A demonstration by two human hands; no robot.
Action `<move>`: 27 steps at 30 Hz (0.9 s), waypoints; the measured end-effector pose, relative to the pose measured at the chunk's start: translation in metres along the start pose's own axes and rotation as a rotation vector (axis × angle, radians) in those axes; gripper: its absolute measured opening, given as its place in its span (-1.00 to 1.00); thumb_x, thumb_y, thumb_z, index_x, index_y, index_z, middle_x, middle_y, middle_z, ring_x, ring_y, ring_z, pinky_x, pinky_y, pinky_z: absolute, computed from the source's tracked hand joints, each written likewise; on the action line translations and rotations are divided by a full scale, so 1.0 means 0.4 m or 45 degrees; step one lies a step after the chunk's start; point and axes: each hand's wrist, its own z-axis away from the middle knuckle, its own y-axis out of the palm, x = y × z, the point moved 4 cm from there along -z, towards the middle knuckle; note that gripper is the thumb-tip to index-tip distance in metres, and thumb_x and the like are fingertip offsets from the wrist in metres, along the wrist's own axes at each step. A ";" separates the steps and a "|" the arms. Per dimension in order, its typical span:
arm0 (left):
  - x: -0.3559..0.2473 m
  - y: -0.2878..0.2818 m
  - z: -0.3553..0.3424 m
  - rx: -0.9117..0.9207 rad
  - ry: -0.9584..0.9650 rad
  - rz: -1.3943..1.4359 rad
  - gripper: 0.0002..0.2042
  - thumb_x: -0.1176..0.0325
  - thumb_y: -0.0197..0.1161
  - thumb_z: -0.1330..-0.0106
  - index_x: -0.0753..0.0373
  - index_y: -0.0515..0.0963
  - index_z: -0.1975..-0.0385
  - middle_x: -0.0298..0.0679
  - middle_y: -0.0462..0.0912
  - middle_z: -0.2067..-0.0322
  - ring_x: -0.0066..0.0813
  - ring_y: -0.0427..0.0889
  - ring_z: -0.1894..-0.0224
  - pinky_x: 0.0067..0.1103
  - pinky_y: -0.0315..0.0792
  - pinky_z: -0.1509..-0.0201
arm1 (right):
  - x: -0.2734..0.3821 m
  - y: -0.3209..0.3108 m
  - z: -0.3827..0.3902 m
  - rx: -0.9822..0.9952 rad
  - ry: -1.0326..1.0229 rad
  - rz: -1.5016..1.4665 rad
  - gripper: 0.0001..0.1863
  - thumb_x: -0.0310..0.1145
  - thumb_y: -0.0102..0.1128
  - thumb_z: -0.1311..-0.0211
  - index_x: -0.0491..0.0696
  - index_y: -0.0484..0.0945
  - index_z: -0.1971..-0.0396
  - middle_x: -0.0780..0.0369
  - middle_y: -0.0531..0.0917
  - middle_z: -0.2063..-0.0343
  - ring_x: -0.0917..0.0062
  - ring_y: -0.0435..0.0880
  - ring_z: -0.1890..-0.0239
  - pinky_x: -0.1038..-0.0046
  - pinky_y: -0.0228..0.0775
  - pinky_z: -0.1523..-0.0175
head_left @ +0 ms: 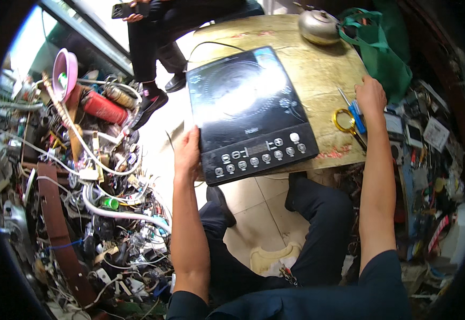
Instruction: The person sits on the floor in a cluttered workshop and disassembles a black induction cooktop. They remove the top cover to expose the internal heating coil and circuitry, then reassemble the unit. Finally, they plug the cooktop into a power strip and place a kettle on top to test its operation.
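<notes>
Gripping a black induction cooker (248,106) by its left edge is the left hand (188,151); the cooker lies on the table (326,74), jutting past the near rim; the right hand (371,100) curls by a blue-handled tool (357,117), whether grasping it I can't tell from here

Passage over tabletop (323,80) between cooktop (248,114) and magnifier (344,120); kettle (318,29), green bag (384,61) block far right.

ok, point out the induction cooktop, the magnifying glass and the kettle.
Induction cooktop (247,109), head view: middle of its black glass top.
Magnifying glass (344,120), head view: its lens, inside the gold rim.
Kettle (319,29), head view: its metal body.
</notes>
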 end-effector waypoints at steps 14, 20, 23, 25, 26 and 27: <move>0.036 0.026 -0.094 -0.103 -0.008 0.226 -0.56 0.03 0.16 -0.57 0.37 0.60 0.31 -0.35 0.62 0.44 -0.65 0.47 0.41 -0.62 0.41 0.31 | 0.466 0.315 -0.112 0.840 0.023 -1.361 -0.36 0.11 -0.03 -0.58 -0.27 0.63 -0.02 0.17 0.73 0.17 0.53 0.63 0.22 0.44 0.48 0.07; 0.046 0.019 -0.110 -0.193 0.100 0.005 -0.54 0.02 0.19 -0.54 0.40 0.59 0.37 -0.26 0.59 0.51 -0.54 0.47 0.42 -0.48 0.43 0.31 | 0.463 0.350 -0.137 0.877 -0.104 -1.350 -0.40 0.08 0.02 -0.57 -0.25 0.65 -0.03 0.23 0.73 0.09 0.52 0.59 0.08 0.48 0.40 -0.13; 0.048 0.005 -0.104 -0.265 0.116 -0.108 -0.51 -0.02 0.18 -0.53 0.41 0.61 0.35 -0.18 0.63 0.51 -0.47 0.51 0.42 -0.44 0.46 0.28 | 0.492 0.304 -0.127 0.712 -0.147 -1.019 -0.51 -0.05 0.05 -0.56 -0.23 0.63 -0.01 0.14 0.75 0.12 0.36 0.69 0.10 0.31 0.47 -0.11; 0.038 0.009 -0.098 -0.237 0.084 -0.122 -0.49 -0.04 0.17 -0.52 0.41 0.62 0.34 -0.12 0.66 0.50 -0.39 0.58 0.41 -0.41 0.48 0.25 | 0.521 0.278 -0.162 0.476 -0.369 -0.646 -0.55 -0.07 0.07 -0.53 -0.18 0.63 -0.02 0.06 0.73 0.08 0.21 0.67 0.01 0.26 0.45 -0.16; 0.031 0.010 -0.091 -0.224 0.064 -0.133 -0.48 -0.05 0.16 -0.52 0.41 0.63 0.33 -0.09 0.68 0.49 -0.35 0.61 0.40 -0.39 0.49 0.24 | 0.548 0.262 -0.169 0.359 -0.474 -0.463 -0.57 -0.08 0.07 -0.52 -0.15 0.62 -0.03 0.02 0.72 0.05 0.14 0.66 -0.04 0.23 0.44 -0.18; 0.025 0.010 -0.085 -0.222 0.068 -0.150 -0.48 -0.06 0.16 -0.52 0.41 0.63 0.32 -0.07 0.69 0.48 -0.30 0.64 0.39 -0.37 0.50 0.22 | 0.587 0.251 -0.165 0.247 -0.642 -0.472 -0.57 -0.08 0.07 -0.52 -0.14 0.62 -0.04 0.00 0.70 0.03 0.10 0.63 -0.07 0.21 0.43 -0.19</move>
